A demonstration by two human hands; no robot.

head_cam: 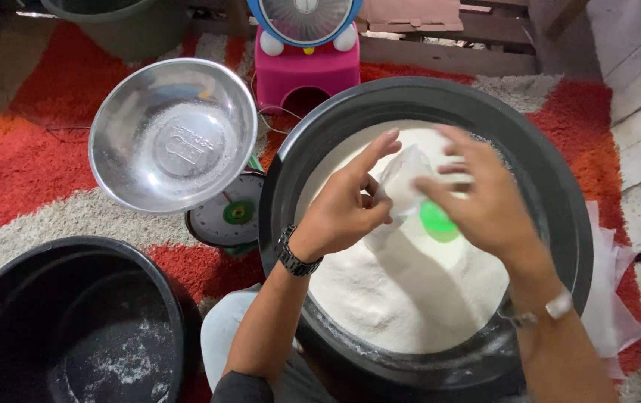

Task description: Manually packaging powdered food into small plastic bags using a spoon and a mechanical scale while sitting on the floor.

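Both my hands hover over a large black basin (559,186) filled with white powder (410,291). My left hand (346,205) and my right hand (477,190) together hold a small clear plastic bag (402,179) between them, fingers pinching its edges. A green scoop (438,222) lies on the powder just under my right hand, partly hidden by it. A dark watch sits on my left wrist and a light one on my right.
A shiny steel bowl (172,134) rests on a round dial scale (229,216) to the left. A black tub (74,321) dusted with powder sits at bottom left. A pink and blue fan (305,45) stands behind. Clear plastic bags (615,283) lie at right on the red and grey rug (36,157).
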